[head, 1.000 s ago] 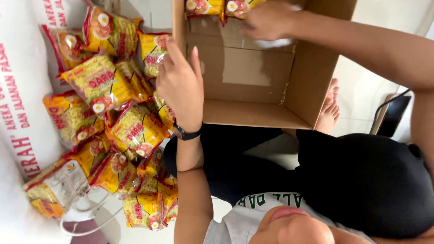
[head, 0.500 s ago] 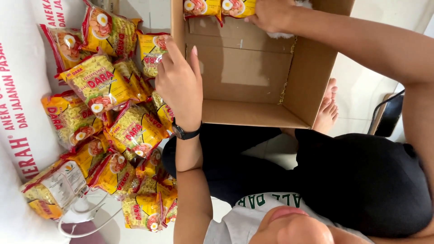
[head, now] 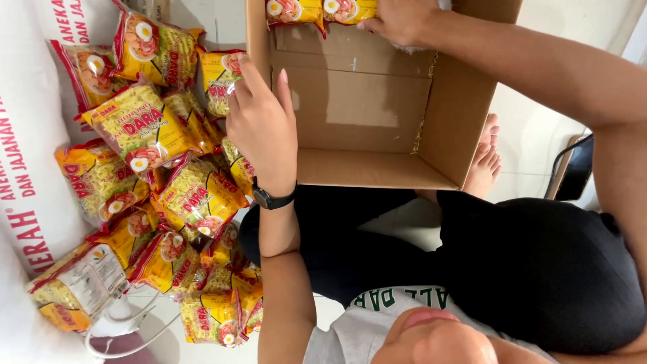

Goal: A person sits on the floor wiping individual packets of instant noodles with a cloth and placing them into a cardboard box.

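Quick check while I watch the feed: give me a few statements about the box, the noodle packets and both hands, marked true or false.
1. The cardboard box shows mostly bare bottom. True.
2. The right hand grips yellow noodle packets at the box's far end. True.
3. The left hand has a bare wrist. False: it wears a black watch.
4. The loose packet pile lies on the person's right. False: it lies on the left, beside the box.

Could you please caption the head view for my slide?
Right hand holds yellow noodle packets in a cardboard box; left hand rests on its wall.

Hand (head: 404, 20) on noodle packets (head: 313, 10) (yellow), cardboard box (head: 364, 101)
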